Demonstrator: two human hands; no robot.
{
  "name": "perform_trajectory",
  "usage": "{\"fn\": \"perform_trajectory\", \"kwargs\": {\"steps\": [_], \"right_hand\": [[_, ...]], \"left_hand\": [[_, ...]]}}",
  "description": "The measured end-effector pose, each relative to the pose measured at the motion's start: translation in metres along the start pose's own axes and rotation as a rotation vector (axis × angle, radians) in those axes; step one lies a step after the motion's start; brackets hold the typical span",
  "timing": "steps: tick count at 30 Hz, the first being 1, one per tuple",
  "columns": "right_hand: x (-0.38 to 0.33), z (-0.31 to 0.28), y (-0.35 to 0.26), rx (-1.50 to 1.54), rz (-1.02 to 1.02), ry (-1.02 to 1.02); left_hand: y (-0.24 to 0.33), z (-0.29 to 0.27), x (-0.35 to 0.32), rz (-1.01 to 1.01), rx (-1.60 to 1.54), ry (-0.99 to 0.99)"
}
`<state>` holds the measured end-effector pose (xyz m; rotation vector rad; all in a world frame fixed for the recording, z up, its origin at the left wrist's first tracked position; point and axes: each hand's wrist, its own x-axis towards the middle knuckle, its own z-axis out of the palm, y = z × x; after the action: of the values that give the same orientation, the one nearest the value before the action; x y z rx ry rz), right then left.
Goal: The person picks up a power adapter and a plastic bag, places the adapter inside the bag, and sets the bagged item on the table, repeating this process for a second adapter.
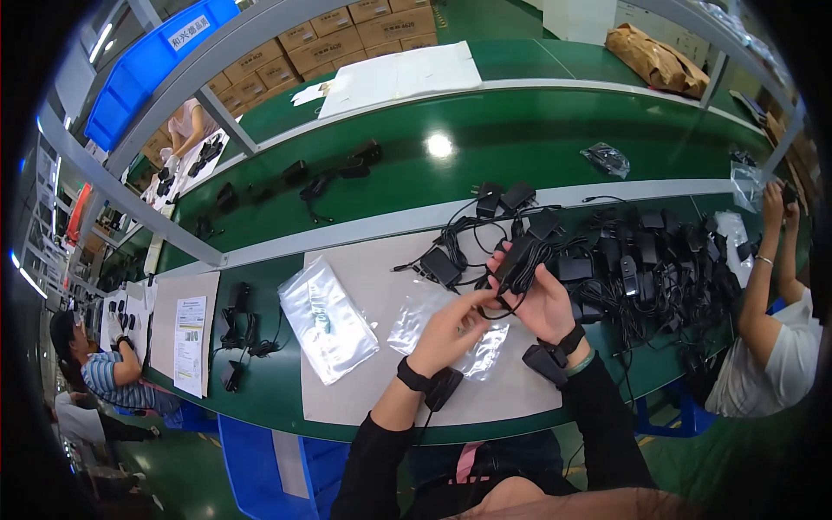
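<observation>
My right hand (555, 314), palm up, is closed around a black power adapter (511, 262) and its bundled cable (523, 279). The fingers of my left hand (448, 334) pinch at a loop of that same cable, close to the right palm. Beneath both hands lies a clear plastic bag (414, 322) on the beige mat (347, 403). One black adapter (443, 389) rests beside my left wrist and another (545, 364) beside my right wrist. Beyond my hands, more adapters (442, 266) with loose cables lie on the mat.
A large heap of black adapters (641, 260) covers the bench on the right. Flat clear bags (328, 321) are stacked left of my hands. Further left lie adapters (234, 325) and a printed sheet (190, 345). A conveyor belt (390, 186) runs beyond the bench. A co-worker's hands (780, 204) are at the right.
</observation>
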<state>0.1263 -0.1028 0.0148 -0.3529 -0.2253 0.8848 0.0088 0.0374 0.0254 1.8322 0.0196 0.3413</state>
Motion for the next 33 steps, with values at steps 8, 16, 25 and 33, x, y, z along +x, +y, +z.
{"fn": "perform_trajectory", "kwargs": {"steps": [8,16,25,33], "right_hand": [[0.001,-0.008,-0.003,-0.416,-0.145,-0.047],[0.0,-0.004,-0.005,-0.285,-0.08,0.002],[-0.001,-0.002,0.016,-0.844,-0.065,-0.091],[-0.005,0.005,0.025,-0.735,-0.031,-0.079]], "left_hand": [[-0.023,-0.013,-0.002,-0.2,-0.495,0.093],[-0.026,-0.042,-0.005,-0.141,0.074,-0.046],[-0.007,-0.012,-0.005,-0.056,-0.311,0.229],[-0.016,-0.003,-0.004,-0.097,-0.544,0.279]]}}
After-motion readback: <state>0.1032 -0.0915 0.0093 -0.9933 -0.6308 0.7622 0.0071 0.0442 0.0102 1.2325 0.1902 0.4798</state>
